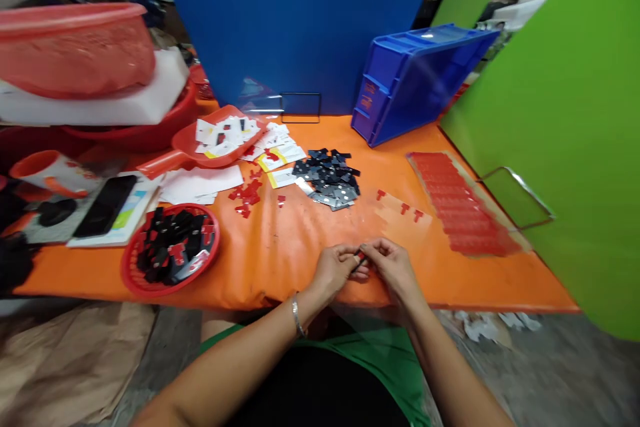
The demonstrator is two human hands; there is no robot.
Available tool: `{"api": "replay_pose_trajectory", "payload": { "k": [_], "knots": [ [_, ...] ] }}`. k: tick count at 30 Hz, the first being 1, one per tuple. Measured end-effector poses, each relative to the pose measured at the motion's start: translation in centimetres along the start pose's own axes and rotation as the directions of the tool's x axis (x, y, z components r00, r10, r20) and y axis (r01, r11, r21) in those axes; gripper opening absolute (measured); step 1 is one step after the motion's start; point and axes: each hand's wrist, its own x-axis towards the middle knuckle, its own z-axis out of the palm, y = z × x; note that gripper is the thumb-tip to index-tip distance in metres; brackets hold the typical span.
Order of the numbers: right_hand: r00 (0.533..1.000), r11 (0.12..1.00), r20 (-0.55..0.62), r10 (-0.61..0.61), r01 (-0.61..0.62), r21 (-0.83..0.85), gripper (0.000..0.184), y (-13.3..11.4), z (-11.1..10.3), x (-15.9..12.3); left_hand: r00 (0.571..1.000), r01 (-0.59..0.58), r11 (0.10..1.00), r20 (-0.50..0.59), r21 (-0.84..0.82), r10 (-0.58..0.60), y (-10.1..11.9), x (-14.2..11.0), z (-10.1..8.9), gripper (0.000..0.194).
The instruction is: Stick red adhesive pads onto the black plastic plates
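Near the table's front edge, my left hand (334,271) pinches a small black piece with a bit of red on it (359,257). The thumb and fingertips of my right hand (393,267) press on the same piece from the other side, partly hiding it. Beyond my hands lies a heap of flat black pieces (330,177) with pale dots. Right of the heap, several red T-shaped stickers (404,209) sit on a clear strip. A loose pile of red bits (246,193) lies to the left.
A red basket (216,250) of black pieces stands front left, beside a phone (105,205) and a mug (55,177). A red scoop (167,163) holds white papers. A blue crate (395,90) leans at the back; a red sheet (465,207) lies right, by the green panel (575,133).
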Motion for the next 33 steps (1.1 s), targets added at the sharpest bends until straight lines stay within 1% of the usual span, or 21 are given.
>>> {"api": "replay_pose_trajectory", "payload": {
  "k": [3, 6, 8, 12, 14, 15, 16, 17, 18, 19, 21, 22, 23, 24, 25, 27, 29, 30, 31, 32, 33],
  "knots": [
    [0.999, 0.997, -0.054, -0.003, -0.002, -0.077, 0.038, 0.2, 0.2, 0.0, 1.0, 0.0, 1.0, 0.019, -0.005, 0.0, -0.6, 0.1, -0.1, 0.014],
    [0.984, 0.992, -0.132, 0.117, -0.123, -0.037, 0.044, -0.1, 0.6, -0.1, 1.0, -0.02, 0.999, -0.011, -0.031, 0.019, -0.6, -0.1, -0.1, 0.021],
    [0.973, 0.986, -0.16, 0.169, -0.169, 0.009, 0.046, -0.6, 0.8, -0.4, 0.998, -0.053, 0.997, 0.021, -0.059, 0.054, 0.1, -0.9, -0.1, 0.03],
    [0.973, 0.985, -0.158, 0.171, -0.171, 0.014, 0.047, -1.1, 1.2, -0.8, 0.977, -0.125, 0.992, 0.172, -0.032, 0.129, 4.0, -4.0, -1.5, 0.051],
    [0.978, 0.986, -0.134, 0.163, -0.164, -0.002, 0.048, -1.2, 1.3, -0.8, 0.975, -0.171, 0.983, 0.154, 0.059, 0.16, 6.9, -5.8, -3.5, 0.053],
    [0.979, 0.987, -0.129, 0.158, -0.16, -0.012, 0.049, -1.2, 1.4, -0.8, 0.969, -0.235, 0.961, 0.105, 0.147, 0.221, 8.4, -6.8, -4.9, 0.05],
    [0.98, 0.988, -0.132, 0.151, -0.155, -0.023, 0.049, -1.1, 1.5, -0.8, 0.949, -0.315, 0.912, 0.061, 0.262, 0.311, 9.8, -7.7, -6.5, 0.045],
    [0.98, 0.988, -0.139, 0.143, -0.148, -0.031, 0.049, -1.1, 1.6, -0.8, 0.908, -0.391, 0.836, 0.014, 0.384, 0.418, 11.1, -8.7, -8.2, 0.04],
    [0.981, 0.99, -0.141, 0.133, -0.139, -0.037, 0.048, -1.1, 1.7, -0.8, 0.857, -0.421, 0.74, -0.039, 0.525, 0.514, 12.3, -9.6, -10.1, 0.038],
    [0.983, 0.991, -0.143, 0.119, -0.127, -0.043, 0.047, -1.0, 1.8, -0.8, 0.797, -0.4, 0.63, -0.087, 0.666, 0.598, 13.3, -10.4, -12.0, 0.038],
    [0.989, 0.995, -0.128, 0.075, -0.083, -0.063, 0.044, -0.9, 1.8, -0.7, 0.67, -0.27, 0.387, -0.117, 0.882, 0.733, 14.6, -11.7, -16.1, 0.038],
    [0.993, 0.995, -0.113, 0.037, -0.047, -0.087, 0.043, -0.8, 1.7, -0.7, 0.611, -0.172, 0.295, -0.132, 0.94, 0.78, 15.0, -12.1, -18.0, 0.038],
    [0.996, 0.993, -0.088, -0.009, -0.002, -0.119, 0.041, -0.7, 1.6, -0.6, 0.575, -0.066, 0.223, -0.146, 0.973, 0.805, 15.3, -12.3, -19.7, 0.038],
    [0.996, 0.987, -0.062, -0.058, 0.048, -0.155, 0.039, -0.7, 1.5, -0.6, 0.566, 0.024, 0.15, -0.138, 0.988, 0.813, 15.4, -12.5, -21.1, 0.036],
    [0.994, 0.977, -0.037, -0.104, 0.095, -0.192, 0.036, -0.7, 1.4, -0.5, 0.528, 0.09, 0.087, -0.122, 0.992, 0.84, 15.4, -12.6, -22.1, 0.034],
    [0.983, 0.951, -0.009, -0.184, 0.175, -0.255, 0.031, -0.9, 1.2, -0.4, 0.436, 0.158, -0.037, -0.036, 0.987, 0.899, 15.3, -12.8, -22.7, 0.034],
    [0.967, 0.92, -0.009, -0.254, 0.239, -0.311, 0.026, -1.5, 1.3, 0.0, 0.345, 0.162, -0.103, 0.041, 0.981, 0.938, 15.1, -12.8, -21.6, 0.035],
    [0.957, 0.902, -0.006, -0.289, 0.27, -0.338, 0.024, -1.8, 1.4, 0.5, 0.319, 0.136, -0.113, 0.064, 0.984, 0.946, 14.8, -12.6, -20.5, 0.035],
    [0.946, 0.88, 0.001, -0.323, 0.301, -0.367, 0.022, -2.1, 1.6, 1.1, 0.309, 0.091, -0.11, 0.077, 0.99, 0.948, 14.4, -12.3, -19.2, 0.035],
    [0.934, 0.856, 0.009, -0.358, 0.332, -0.397, 0.02, -2.3, 1.8, 1.9, 0.317, 0.024, -0.101, 0.088, 0.995, 0.944, 13.9, -11.9, -17.8, 0.033],
    [0.919, 0.828, 0.019, -0.394, 0.364, -0.428, 0.019, -2.4, 2.2, 2.9, 0.343, -0.056, -0.09, 0.104, 0.994, 0.934, 13.2, -11.4, -16.3, 0.031]
  ]
}}
